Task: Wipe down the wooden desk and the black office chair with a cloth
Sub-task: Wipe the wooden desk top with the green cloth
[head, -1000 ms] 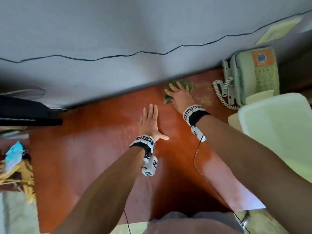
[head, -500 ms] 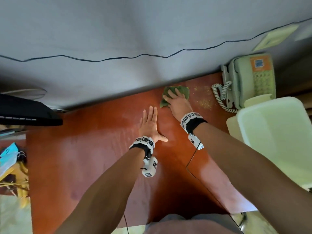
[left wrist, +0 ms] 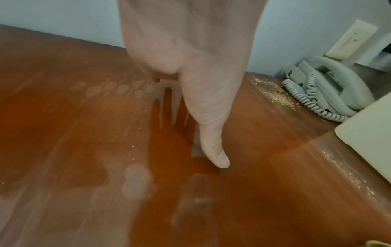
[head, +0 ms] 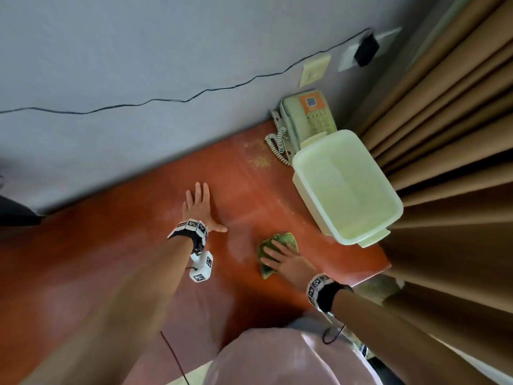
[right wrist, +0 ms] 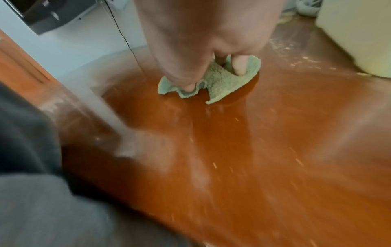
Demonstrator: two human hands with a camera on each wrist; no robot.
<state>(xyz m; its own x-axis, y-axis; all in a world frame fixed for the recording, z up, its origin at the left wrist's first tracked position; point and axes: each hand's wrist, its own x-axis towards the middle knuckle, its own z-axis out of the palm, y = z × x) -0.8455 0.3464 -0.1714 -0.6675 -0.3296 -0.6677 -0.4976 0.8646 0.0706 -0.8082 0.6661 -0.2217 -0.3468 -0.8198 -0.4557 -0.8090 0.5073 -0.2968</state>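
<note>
The reddish wooden desk (head: pixel 111 259) fills the middle of the head view. My right hand (head: pixel 283 258) lies flat on a crumpled green cloth (head: pixel 286 240) near the desk's right front corner, its fingers pressing the fabric down onto the wood. In the right wrist view the cloth (right wrist: pixel 220 83) bunches under the fingertips (right wrist: pixel 240 66). My left hand (head: pixel 198 209) rests palm down on the desk farther back, fingers straight, thumb spread, holding nothing. From the left wrist its thumb (left wrist: pixel 215 150) touches the dusty wood (left wrist: pixel 84 150). The office chair is not in view.
A pale plastic tub (head: pixel 347 184) stands on the desk's right end, with a corded telephone (head: pixel 305 118) behind it against the grey wall. Yellowish crumbs (head: pixel 259 162) lie beside the phone cord. Brown curtains (head: pixel 458 162) hang at the right. A dark device (head: pixel 16 212) sits at the far left.
My right hand has dragged the cloth from the back edge by the wall toward the front right corner. The left hand has stayed planted. The head view has swung right.
</note>
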